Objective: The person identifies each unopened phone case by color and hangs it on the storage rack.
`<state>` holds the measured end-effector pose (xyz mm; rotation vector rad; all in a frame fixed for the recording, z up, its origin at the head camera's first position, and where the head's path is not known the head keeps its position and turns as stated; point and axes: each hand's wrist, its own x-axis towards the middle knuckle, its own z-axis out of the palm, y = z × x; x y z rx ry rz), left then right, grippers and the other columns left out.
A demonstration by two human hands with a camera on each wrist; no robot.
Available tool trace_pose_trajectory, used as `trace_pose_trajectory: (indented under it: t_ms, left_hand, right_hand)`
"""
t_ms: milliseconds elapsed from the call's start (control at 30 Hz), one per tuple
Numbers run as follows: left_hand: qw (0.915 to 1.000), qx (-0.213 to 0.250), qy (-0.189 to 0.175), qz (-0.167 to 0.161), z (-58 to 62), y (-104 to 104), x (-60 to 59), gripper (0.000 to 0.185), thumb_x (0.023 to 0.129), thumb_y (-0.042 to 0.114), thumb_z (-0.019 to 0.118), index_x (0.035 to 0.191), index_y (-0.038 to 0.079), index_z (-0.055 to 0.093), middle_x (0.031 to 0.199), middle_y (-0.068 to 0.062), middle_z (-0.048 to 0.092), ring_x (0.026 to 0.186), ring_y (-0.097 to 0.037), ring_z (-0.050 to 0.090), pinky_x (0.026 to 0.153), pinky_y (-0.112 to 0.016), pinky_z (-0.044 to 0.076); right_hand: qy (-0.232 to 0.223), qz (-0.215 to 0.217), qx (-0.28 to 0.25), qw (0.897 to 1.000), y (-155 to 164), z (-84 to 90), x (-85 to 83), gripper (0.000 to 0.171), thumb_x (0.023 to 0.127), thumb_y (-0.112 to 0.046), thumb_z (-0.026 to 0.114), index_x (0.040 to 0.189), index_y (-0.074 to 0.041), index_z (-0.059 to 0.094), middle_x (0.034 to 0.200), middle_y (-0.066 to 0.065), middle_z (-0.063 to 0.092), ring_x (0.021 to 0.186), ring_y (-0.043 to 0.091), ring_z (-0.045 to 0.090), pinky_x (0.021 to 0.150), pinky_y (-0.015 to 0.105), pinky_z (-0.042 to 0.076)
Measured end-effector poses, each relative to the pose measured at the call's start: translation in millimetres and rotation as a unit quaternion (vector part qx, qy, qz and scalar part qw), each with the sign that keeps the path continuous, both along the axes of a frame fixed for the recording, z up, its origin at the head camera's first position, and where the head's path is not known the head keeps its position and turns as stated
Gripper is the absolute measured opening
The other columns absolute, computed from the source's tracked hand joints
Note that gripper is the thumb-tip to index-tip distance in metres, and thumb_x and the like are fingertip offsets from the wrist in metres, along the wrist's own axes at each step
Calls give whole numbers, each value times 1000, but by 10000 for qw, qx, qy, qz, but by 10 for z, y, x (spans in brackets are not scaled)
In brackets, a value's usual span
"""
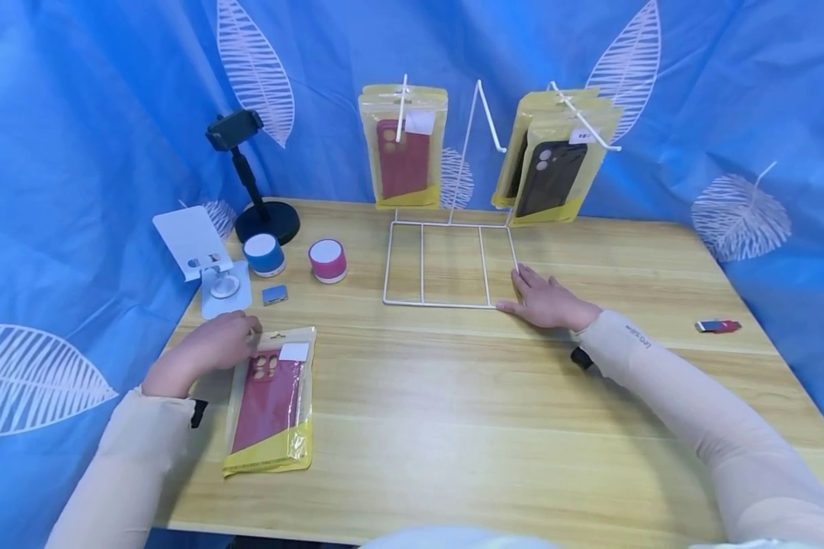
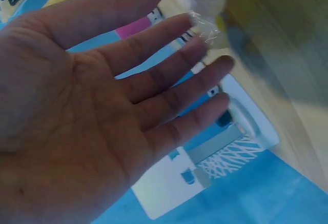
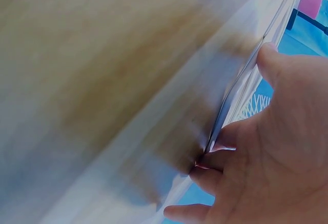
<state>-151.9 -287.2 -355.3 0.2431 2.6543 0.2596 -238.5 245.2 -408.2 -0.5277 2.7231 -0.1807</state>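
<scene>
My left hand point(image 1: 223, 343) is at the top left edge of a packaged red phone case point(image 1: 268, 404) lying on the table. In the left wrist view the fingers of that hand point(image 2: 102, 101) are nearly straight, and the clear plastic of the bag point(image 2: 210, 16) shows by the fingertips. A white wire display rack point(image 1: 439, 306) stands toward the back. My right hand point(image 1: 552, 301) touches the front right corner of its base, fingers extended along the wire. From the rack's left hook hangs a bagged red case point(image 1: 403, 168); several bagged dark cases point(image 1: 552, 179) hang from the right hook.
At the left are a white folding stand point(image 1: 192, 232), a black phone holder point(image 1: 268, 221), a blue round speaker point(image 1: 264, 257), a pink one point(image 1: 328, 263) and a small blue item point(image 1: 275, 295). A red and dark USB stick point(image 1: 717, 326) lies at the right. Blue curtain point(image 1: 522, 30) surrounds the table.
</scene>
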Motion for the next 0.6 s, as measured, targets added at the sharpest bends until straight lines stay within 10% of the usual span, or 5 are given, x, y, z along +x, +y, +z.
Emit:
trace_pose_trajectory:
  t_ms: [400, 600]
  left_hand:
    - [9977, 336, 568, -146, -137, -41, -58, 16, 87, 5, 61, 99, -4, 67, 88, -13, 65, 76, -23, 55, 70, -39, 52]
    - [9893, 928, 1117, 110, 19, -1, -26, 12, 97, 13, 57, 100, 4, 65, 89, -10, 64, 76, -21, 56, 65, -33, 48]
  right_hand:
    - [-44, -12, -51, 10000, -28, 0, 8, 94, 99, -66, 34, 157, 3, 8, 165, 23, -1, 154, 38, 2, 117, 70, 8]
    - [-47, -59, -13, 10000, -5, 2, 18, 94, 99, -67, 33, 157, 2, 6, 166, 21, -3, 154, 37, 0, 118, 69, 8]
